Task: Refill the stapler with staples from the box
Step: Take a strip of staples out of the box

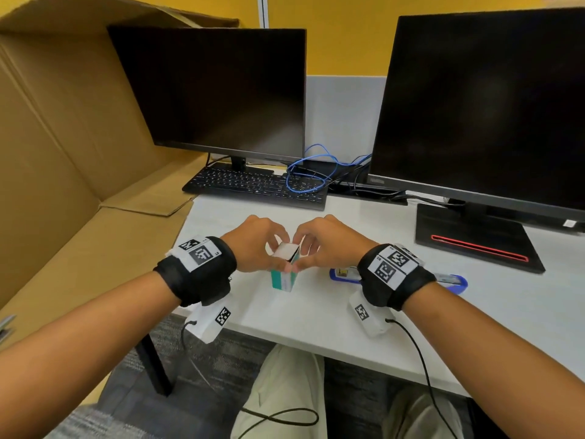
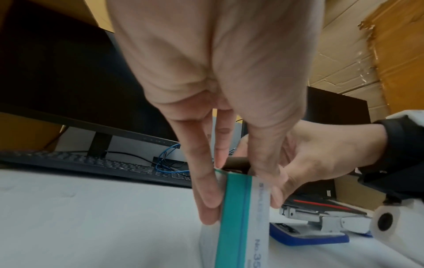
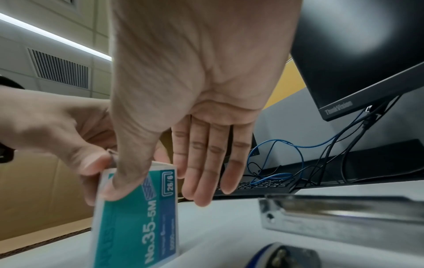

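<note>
A teal and white staple box (image 1: 282, 279) stands upright on the white desk (image 1: 304, 315). My left hand (image 1: 278, 258) pinches its upper part, fingers on one side and thumb on the other (image 2: 241, 208). My right hand (image 1: 303, 255) holds the same top end, with the thumb pressed on the printed teal face and the fingers straight behind it (image 3: 158, 195). The box's label (image 3: 146, 230) reads No.35. The blue stapler (image 1: 456, 282) lies opened out on the desk just right of the box, partly hidden by my right wrist. Its metal magazine (image 2: 316, 217) is exposed.
A black keyboard (image 1: 256, 185) and two dark monitors (image 1: 215, 90) (image 1: 490, 106) stand behind the hands. The right monitor's base (image 1: 474, 242) sits close behind the stapler. Blue cable (image 1: 310, 172) loops between them. A large cardboard box (image 1: 63, 153) walls the left side.
</note>
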`<state>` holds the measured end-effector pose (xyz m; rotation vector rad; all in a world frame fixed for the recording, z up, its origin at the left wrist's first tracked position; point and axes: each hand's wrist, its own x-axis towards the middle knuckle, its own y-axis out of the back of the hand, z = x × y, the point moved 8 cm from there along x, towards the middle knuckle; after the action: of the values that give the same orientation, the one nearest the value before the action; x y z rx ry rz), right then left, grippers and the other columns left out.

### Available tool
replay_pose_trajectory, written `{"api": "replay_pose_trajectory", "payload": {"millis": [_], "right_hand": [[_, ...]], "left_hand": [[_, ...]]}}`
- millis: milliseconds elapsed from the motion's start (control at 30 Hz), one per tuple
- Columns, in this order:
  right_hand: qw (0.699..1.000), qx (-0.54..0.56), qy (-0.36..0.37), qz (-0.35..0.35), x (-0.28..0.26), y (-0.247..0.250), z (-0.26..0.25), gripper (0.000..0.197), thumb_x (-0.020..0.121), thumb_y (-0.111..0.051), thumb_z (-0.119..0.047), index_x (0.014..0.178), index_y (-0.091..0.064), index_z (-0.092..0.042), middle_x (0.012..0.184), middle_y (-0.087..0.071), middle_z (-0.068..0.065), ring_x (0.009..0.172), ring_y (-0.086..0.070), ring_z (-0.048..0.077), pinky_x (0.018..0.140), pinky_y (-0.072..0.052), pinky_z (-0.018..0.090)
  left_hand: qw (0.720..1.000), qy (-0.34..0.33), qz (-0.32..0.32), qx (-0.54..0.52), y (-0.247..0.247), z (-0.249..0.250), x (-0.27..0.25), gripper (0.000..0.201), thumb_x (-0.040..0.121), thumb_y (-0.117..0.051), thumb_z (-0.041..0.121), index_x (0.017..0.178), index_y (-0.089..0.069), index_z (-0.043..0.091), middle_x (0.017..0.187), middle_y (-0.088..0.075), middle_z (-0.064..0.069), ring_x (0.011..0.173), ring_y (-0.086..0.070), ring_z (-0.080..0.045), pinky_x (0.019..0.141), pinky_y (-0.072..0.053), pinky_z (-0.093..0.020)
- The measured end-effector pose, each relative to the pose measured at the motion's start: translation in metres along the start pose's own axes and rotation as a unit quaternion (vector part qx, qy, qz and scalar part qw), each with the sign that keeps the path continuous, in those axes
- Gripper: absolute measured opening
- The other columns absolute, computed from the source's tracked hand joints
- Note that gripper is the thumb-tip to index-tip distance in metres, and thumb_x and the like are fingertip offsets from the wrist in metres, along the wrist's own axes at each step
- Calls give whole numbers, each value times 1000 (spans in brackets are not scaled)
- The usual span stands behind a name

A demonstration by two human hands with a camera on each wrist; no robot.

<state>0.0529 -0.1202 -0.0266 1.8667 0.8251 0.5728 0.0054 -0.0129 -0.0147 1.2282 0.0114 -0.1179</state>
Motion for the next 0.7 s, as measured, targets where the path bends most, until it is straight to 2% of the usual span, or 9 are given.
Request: {"api": "replay_pose_trajectory", "payload": {"millis": [100, 133, 200, 267, 367, 467, 533, 633, 700], "right_hand": [[1000, 8, -2, 10, -5, 1, 6, 51, 70, -83, -51, 108, -70, -19, 86, -73, -8, 82, -67, 12, 81, -58, 40], [1000, 12, -4, 15, -6, 2, 7, 50, 71, -83, -50, 107, -70, -18, 85, -74, -8, 80, -67, 11, 80, -59, 40], [1000, 14, -4, 22, -7, 2, 10, 49, 72, -83, -49, 106, -70, -17, 86, -75, -6, 78, -68, 10, 78, -59, 39], [1000, 13, -6, 25, -6, 2, 11, 46, 73, -82, -49, 104, -70, -17, 88, -76, -6, 80, -68, 10, 77, -60, 37], [999, 27, -11, 30, -6, 4, 14, 43, 73, -82, -47, 102, -69, -17, 90, -76, -5, 81, -69, 9, 75, -61, 35], [996, 60, -9, 61, -6, 10, 15, 36, 74, -83, -43, 91, -65, -17, 86, -73, -6, 78, -69, 11, 70, -61, 35], [994, 72, 10, 78, -6, 12, 11, 27, 79, -81, -37, 85, -65, -16, 86, -71, -5, 76, -68, 13, 67, -60, 34], [993, 68, 48, 87, -6, 13, -1, 10, 88, -72, -28, 93, -74, -19, 87, -71, -3, 73, -63, 13, 67, -58, 32], [993, 45, 66, 89, -3, 12, -7, 15, 92, -67, -25, 103, -78, -24, 87, -69, -2, 73, -59, 13, 66, -54, 29]], "left_hand": [[1000, -19, 9, -9, 1, 6, -1, 44, 83, -71, 39, 121, -65, 18, 111, -73, -2, 73, -61, -1, 66, -43, -13], [1000, -22, 15, -12, 1, 7, -1, 38, 86, -68, 35, 120, -65, 18, 112, -73, -2, 82, -65, -8, 71, -44, -16], [999, -19, 28, -15, -2, 6, 0, 32, 88, -63, 27, 120, -65, 20, 113, -73, -2, 103, -66, -20, 85, -48, -25], [999, 1, 39, -24, -5, 1, 1, 31, 90, -57, 22, 119, -65, 21, 115, -73, -4, 110, -61, -25, 90, -52, -33], [996, 26, 72, -36, -4, -6, 3, 32, 95, -47, 20, 121, -65, 17, 116, -72, -9, 107, -61, -30, 89, -53, -36], [991, 54, 106, -69, -3, -17, 4, 33, 97, -45, 23, 129, -55, 18, 110, -72, -12, 110, -60, -31, 95, -51, -39], [987, 66, 108, -98, -5, -23, 5, 32, 98, -44, 23, 129, -48, 20, 106, -73, -13, 109, -60, -31, 93, -54, -42], [986, 66, 108, -112, -7, -25, 5, 26, 99, -42, 21, 126, -44, 20, 97, -73, -13, 101, -63, -27, 91, -55, -41], [985, 62, 109, -119, -8, -26, 5, 24, 100, -40, 22, 123, -45, 20, 95, -70, -14, 88, -69, -23, 86, -57, -38]]}}
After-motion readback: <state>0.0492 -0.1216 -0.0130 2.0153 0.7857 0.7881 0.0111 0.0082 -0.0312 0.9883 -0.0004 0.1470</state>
